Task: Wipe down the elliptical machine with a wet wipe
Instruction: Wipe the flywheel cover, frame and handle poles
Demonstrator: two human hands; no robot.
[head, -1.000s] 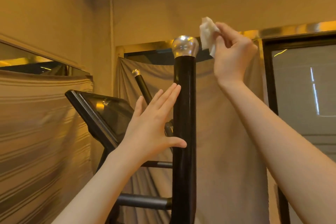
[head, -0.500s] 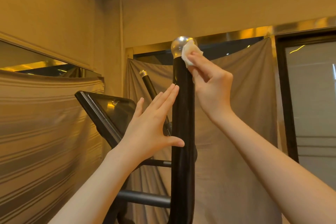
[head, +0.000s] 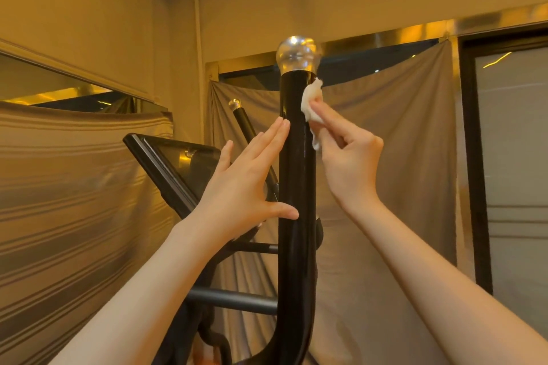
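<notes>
The elliptical's near handle (head: 296,187) is a tall glossy black pole topped by a shiny silver knob (head: 298,53). My right hand (head: 347,154) pinches a crumpled white wet wipe (head: 310,104) and presses it against the pole's right side, just below the knob. With straight fingers, my left hand (head: 246,181) lies flat against the pole's left side, thumb across its front. The machine's dark console screen (head: 178,166) tilts behind my left hand. A second, thinner handle (head: 244,121) with a small silver tip stands farther back.
Horizontal black crossbars (head: 237,301) join the pole lower down. Striped cloth (head: 74,201) covers the left wall under a mirror strip. A grey drape (head: 400,157) hangs behind the machine, and a dark-framed glass door (head: 510,157) stands at the right.
My right hand brought the wipe from the air onto the silver knob, then slid it down onto the black pole's right side. My left hand stayed flat on the pole.
</notes>
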